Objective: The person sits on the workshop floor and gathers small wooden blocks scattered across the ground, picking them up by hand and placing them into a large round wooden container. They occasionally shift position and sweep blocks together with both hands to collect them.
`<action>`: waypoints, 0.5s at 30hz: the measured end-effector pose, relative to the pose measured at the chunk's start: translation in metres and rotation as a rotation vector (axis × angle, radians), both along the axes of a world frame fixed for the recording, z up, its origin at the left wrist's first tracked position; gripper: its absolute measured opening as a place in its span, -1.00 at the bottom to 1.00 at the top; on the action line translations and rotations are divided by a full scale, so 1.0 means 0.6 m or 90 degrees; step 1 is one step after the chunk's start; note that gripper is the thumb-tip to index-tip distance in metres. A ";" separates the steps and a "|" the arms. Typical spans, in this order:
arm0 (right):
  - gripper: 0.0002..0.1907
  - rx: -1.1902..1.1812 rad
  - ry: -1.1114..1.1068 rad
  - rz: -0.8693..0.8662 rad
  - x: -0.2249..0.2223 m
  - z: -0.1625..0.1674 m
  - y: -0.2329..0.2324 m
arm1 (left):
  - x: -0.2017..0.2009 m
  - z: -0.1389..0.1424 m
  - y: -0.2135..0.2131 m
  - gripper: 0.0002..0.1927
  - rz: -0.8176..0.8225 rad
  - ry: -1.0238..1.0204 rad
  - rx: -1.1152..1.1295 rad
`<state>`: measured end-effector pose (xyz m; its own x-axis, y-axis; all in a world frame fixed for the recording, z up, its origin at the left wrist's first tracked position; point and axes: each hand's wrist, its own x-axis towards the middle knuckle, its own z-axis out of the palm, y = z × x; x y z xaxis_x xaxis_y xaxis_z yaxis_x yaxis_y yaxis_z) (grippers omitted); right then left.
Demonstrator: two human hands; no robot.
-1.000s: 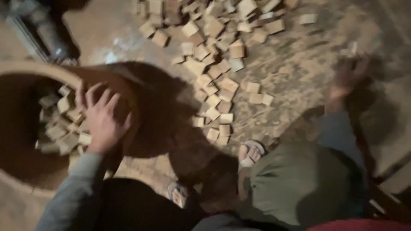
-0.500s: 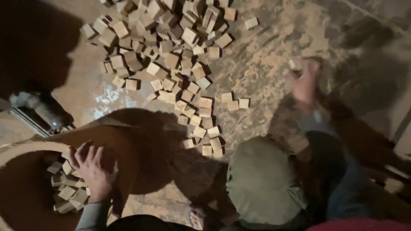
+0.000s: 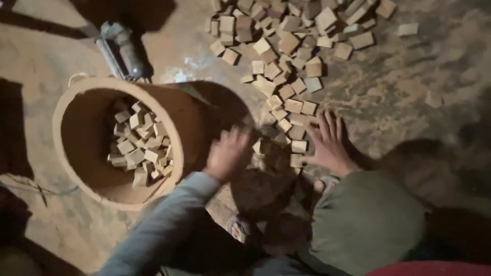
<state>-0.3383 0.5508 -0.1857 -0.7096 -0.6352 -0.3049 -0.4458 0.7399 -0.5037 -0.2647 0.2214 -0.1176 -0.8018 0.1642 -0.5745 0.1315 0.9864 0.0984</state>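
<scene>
Hands are working low over the floor beside the tub (image 3: pixel 66 110). The left hand (image 3: pixel 228 153) is hanging just off the tub's near wall, blurred by motion, fingers loosely curled; whether it is gripping a block cannot be told. The right hand (image 3: pixel 329 145) is lying flat and spread wide, palm down, holding nothing, its fingertips touching the nearest wooden blocks (image 3: pixel 294 105) of the scatter.

That scatter is spreading across the dirt floor (image 3: pixel 409 87) away from the tub, thinning toward the hands and thickening at the far end of the view. More blocks (image 3: pixel 139 145) are already lying inside the tub, heaped against its inner wall. Behind the tub, a grey power tool (image 3: pixel 120 48) is lying on its side, and a thin cord is trailing past the tub's outer edge.

To do this well, the spread hand is probably best raking several of the closest blocks together before closing on them, rather than picking them singly; the other hand is then wanting a clear line over the tub's rim, so that nothing is clipping the edge and bouncing back onto the floor.
</scene>
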 end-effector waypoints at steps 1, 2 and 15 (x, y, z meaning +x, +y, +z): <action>0.21 -0.003 0.013 0.022 0.019 0.008 0.003 | 0.006 -0.025 0.042 0.10 0.089 -0.138 0.059; 0.21 -0.008 0.020 0.050 0.042 0.016 0.005 | 0.019 -0.045 0.080 0.08 0.154 -0.114 0.112; -0.12 -0.110 0.190 0.058 -0.028 -0.015 -0.099 | -0.067 -0.110 0.187 0.04 0.719 0.051 0.443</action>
